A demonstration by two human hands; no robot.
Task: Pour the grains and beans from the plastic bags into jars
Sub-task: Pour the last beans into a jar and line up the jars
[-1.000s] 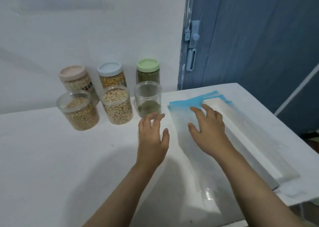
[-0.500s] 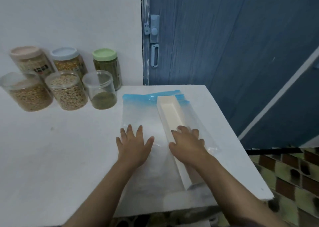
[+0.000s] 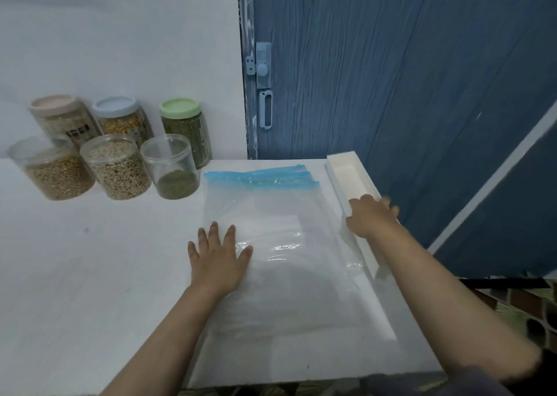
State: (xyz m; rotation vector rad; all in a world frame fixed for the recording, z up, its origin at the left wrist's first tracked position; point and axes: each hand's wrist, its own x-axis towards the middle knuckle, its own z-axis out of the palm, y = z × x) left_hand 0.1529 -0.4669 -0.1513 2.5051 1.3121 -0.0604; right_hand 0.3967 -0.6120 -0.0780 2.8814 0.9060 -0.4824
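Observation:
A flat stack of empty clear plastic bags [image 3: 289, 211] with blue zip tops lies on the white table [image 3: 75, 269]. My left hand [image 3: 218, 255] presses flat on the stack's left side, fingers spread. My right hand [image 3: 372, 214] grips a long white foam tray [image 3: 346, 175] just right of the bags, fingers curled over its far side. At the back left stand three open jars: one of yellowish beans [image 3: 52, 172], one of pale grains [image 3: 119, 171], one with a little green beans [image 3: 173, 169].
Behind the open jars stand three lidded jars with a pink lid [image 3: 58, 106], a blue lid [image 3: 116, 107] and a green lid [image 3: 180, 107]. A blue door [image 3: 391, 64] stands just past the table's right edge. Tiled floor [image 3: 536, 314] shows at the lower right.
The white foam tray has gone from on top of the bags to their right side under my right hand. My left hand stays flat on the bags. The camera view has shifted.

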